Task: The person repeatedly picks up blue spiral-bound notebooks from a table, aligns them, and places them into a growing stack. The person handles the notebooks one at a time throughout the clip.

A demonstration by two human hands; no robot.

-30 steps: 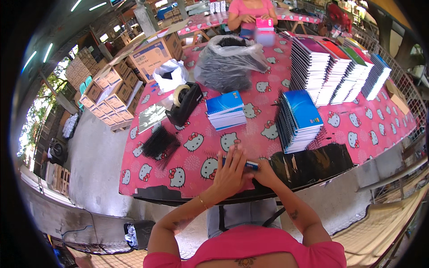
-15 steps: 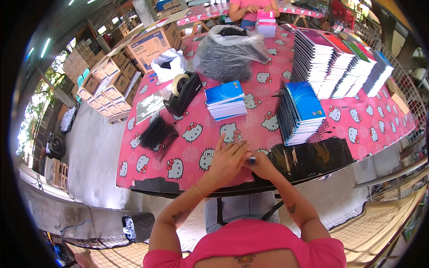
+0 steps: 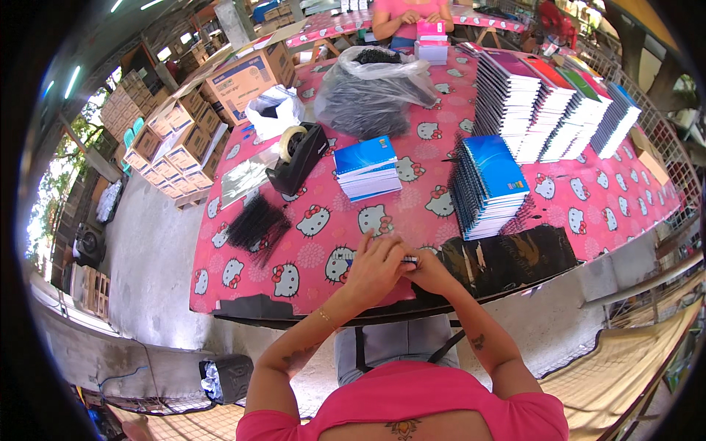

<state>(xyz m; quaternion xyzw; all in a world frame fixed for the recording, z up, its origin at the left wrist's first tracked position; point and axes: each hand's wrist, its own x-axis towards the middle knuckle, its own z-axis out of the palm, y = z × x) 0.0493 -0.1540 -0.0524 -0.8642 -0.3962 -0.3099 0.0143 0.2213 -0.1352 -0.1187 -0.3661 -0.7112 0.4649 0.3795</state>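
Observation:
Close to the table's near edge, my two hands meet at a small blue-and-white notebook (image 3: pixel 409 259), turned edge-on and mostly hidden by my fingers. My left hand (image 3: pixel 376 266) lies over its left part, fingers bent across the top. At the right end, my right hand (image 3: pixel 432 272) is closed around it. Beyond my hands rests a short stack of blue notebooks (image 3: pixel 366 165) with white page edges. To its right rises a taller stack of blue notebooks (image 3: pixel 494 165) with black spiral coils. Loose black coils (image 3: pixel 257 226) lie in a pile at the left.
A black tape dispenser (image 3: pixel 298 158) stands left of the short stack. Behind are a clear bag of black coils (image 3: pixel 368 99) and a white plastic bag (image 3: pixel 273 110). Tall notebook stacks (image 3: pixel 507 103) fill the far right. Another person (image 3: pixel 412 18) works across the pink table (image 3: pixel 316 275).
My left hand's fingers have bent down over the notebook. A blue bit of it now shows left of that hand. My right hand stays at its right end.

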